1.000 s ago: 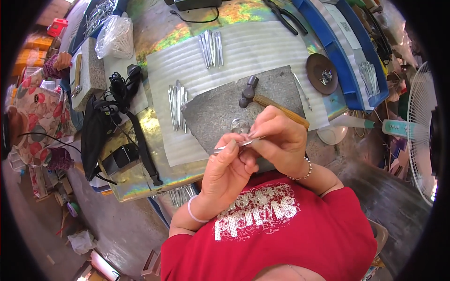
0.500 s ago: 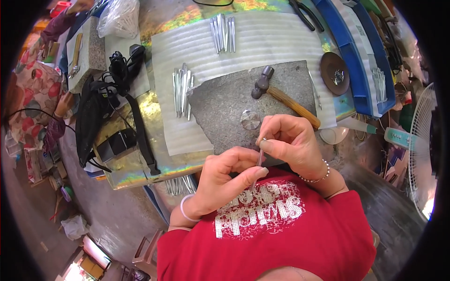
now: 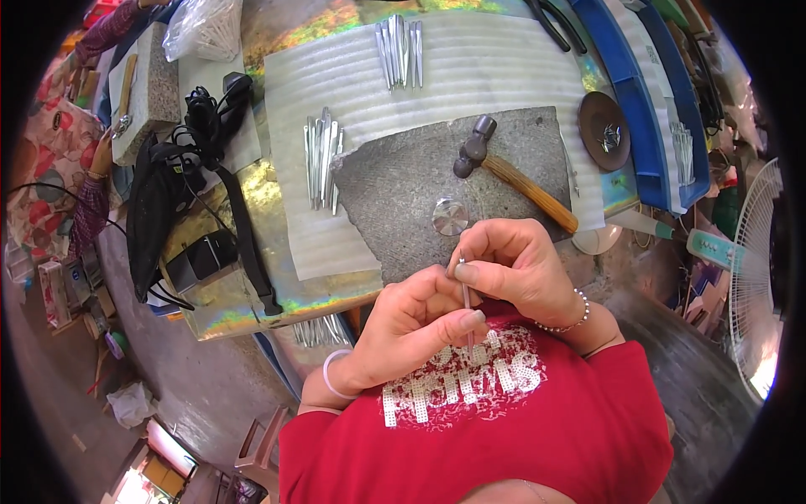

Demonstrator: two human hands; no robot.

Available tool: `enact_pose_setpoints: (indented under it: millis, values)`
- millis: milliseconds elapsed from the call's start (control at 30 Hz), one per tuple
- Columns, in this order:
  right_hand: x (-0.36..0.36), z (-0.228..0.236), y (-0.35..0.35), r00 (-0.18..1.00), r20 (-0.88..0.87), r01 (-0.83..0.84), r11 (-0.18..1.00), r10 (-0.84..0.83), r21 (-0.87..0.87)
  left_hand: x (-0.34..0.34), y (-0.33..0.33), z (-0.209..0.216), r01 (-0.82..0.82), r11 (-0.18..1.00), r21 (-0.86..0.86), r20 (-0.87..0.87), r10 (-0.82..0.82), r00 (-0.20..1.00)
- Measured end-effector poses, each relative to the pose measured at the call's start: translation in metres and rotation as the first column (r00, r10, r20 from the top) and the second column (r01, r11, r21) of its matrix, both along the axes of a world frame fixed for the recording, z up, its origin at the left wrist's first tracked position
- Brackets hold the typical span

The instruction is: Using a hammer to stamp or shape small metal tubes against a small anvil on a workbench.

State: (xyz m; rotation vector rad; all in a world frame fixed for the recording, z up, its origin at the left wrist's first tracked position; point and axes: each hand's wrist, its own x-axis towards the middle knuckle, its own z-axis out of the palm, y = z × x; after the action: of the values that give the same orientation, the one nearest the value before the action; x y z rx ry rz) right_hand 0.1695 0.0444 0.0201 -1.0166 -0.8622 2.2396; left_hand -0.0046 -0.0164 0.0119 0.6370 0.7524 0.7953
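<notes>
Grip of left hand (image 3: pixel 418 323) and right hand (image 3: pixel 510 262) alike is pinched on a skinny metal rod (image 3: pixel 467 296), by the near edge of the table (image 3: pixel 323 296). Decent bare slab (image 3: pixel 403 178) left of the hammer (image 3: pixel 529 191).

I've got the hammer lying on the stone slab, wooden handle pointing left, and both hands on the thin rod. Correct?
Not quite: in the head view, the wooden handle points to the lower right, not left. The hammer is on the stone slab, left hand and right hand on the thin rod.
</notes>
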Motion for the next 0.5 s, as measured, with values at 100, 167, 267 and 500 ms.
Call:
enact_pose_setpoints:
  millis: [100, 167, 267, 500]
  values:
    - [0.0008, -0.0003, 0.0015, 1.0, 0.004, -0.007, 0.999, 0.008, -0.031, 0.0003, 0.0026, 0.0011, 0.007, 0.998, -0.058, 0.047, -0.004, 0.999]
    - [0.0011, -0.0001, 0.0021, 1.0, 0.017, -0.009, 1.0, 0.009, -0.013, 0.0008, 0.0033, -0.0001, 0.014, 0.999, -0.043, 0.034, -0.013, 0.999]
    - [0.0003, 0.0025, 0.0038, 1.0, 0.028, -0.005, 1.0, 0.006, -0.007, 0.0021, 0.0038, -0.0003, 0.021, 0.999, -0.036, 0.001, -0.021, 1.0]
    - [0.005, 0.0013, 0.0094, 0.998, -0.025, -0.058, 0.998, 0.057, -0.034, 0.0027, 0.0074, -0.0012, 0.035, 0.998, -0.055, 0.066, -0.032, 0.997]
